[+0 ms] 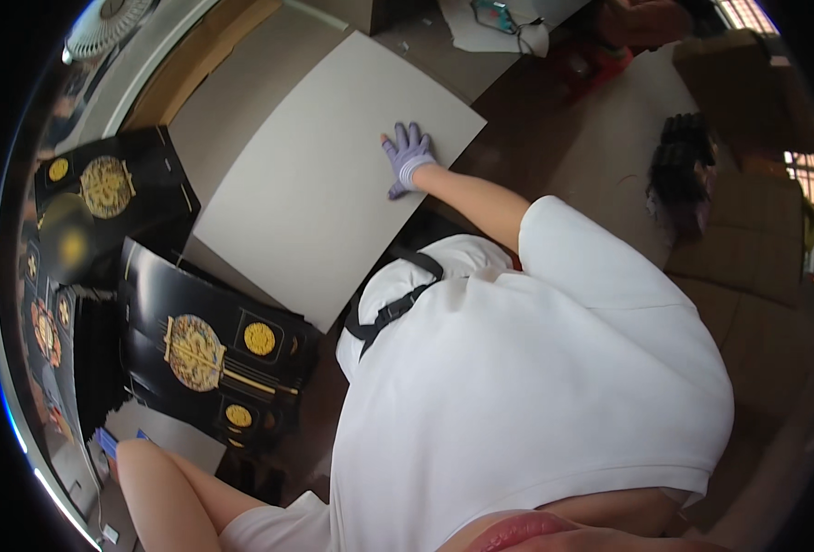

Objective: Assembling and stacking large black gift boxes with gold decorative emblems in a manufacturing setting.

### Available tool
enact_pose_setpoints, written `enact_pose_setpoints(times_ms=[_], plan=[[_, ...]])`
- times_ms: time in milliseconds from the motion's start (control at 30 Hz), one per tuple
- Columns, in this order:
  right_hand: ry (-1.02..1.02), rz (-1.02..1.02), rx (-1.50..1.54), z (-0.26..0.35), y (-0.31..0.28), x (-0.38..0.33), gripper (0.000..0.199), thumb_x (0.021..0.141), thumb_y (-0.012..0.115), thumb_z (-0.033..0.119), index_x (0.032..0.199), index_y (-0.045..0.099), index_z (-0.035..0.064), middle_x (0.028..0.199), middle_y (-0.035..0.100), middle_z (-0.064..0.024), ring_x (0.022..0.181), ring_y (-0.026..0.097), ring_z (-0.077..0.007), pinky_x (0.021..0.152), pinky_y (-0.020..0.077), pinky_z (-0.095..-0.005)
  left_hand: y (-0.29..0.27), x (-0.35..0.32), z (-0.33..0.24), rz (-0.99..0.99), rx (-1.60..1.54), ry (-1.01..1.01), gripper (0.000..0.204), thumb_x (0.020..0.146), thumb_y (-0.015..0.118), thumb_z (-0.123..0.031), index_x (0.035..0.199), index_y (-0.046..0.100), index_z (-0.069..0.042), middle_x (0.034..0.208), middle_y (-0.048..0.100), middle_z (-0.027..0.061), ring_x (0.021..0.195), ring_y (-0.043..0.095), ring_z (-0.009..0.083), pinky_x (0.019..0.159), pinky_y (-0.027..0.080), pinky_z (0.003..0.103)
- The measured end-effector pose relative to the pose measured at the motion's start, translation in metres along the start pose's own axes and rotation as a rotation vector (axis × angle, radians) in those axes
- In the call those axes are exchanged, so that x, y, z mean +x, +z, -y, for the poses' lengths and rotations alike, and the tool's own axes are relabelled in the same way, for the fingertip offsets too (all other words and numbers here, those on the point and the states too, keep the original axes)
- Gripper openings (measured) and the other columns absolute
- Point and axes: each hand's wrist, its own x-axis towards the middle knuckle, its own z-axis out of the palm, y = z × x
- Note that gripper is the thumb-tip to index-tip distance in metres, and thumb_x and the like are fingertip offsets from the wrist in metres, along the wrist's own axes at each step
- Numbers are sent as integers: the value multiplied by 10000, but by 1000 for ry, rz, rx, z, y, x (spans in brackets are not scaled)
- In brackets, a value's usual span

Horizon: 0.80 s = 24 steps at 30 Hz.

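My right hand (407, 161), in a lavender knitted glove with a striped cuff, lies flat on a large white board (305, 175). Its fingers are spread, and one fingertip looks bare. The board covers much of the grey work surface, its near edge close to my waist. From the lower left comes my bent left arm (163, 488); the hand itself does not show. Left of the board lies a stack of black printed sheets (269, 368) with gold round emblems, its top sheets curling up. Another black printed sheet (149, 175) with similar emblems lies farther off.
A white fan (108, 32) stands at the far left, near a brown cardboard strip (195, 64). Farther off, a white sheet (494, 37) bears a teal object. A red stool (595, 74) and a dark bundled stack (683, 170) stand right, beside cardboard boxes (747, 221).
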Motion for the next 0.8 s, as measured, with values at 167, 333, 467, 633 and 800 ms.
enact_pose_setpoints(times_ms=[167,333,467,633,800], plan=[[17,0,10,1,0,-1,1335,619,750,716,1571,7,148,1611,10,-238,1459,47,-499,1113,196,-635,9,2,5,-51,-36,8,138,884,499,-39,972,598,0,923,630,139,950,609,311,812,546,536],[6,10,14,2,-4,-5,1346,614,762,704,1568,3,134,1608,-3,-241,1463,36,-491,1131,186,-612,1,5,17,-16,-66,42,142,886,510,-46,993,595,-8,942,631,132,972,603,304,819,543,527],[-13,2,9,3,-5,-7,1344,615,760,705,1568,6,129,1607,-2,-245,1462,40,-492,1131,185,-611,-3,6,26,9,-89,71,148,888,520,-51,1010,593,-15,957,632,127,990,599,299,824,540,520],[-5,-8,26,0,-2,-7,1338,616,751,717,1570,9,141,1612,10,-233,1462,41,-494,1125,182,-626,2,11,36,9,-81,92,158,890,531,-58,1032,591,-23,976,634,120,1013,594,292,830,537,512],[-12,-21,25,-2,0,-8,1338,612,747,725,1570,21,139,1610,19,-236,1457,50,-503,1118,191,-629,6,15,43,5,-75,92,171,892,542,-64,1053,589,-32,995,635,113,1036,589,286,837,534,503]])
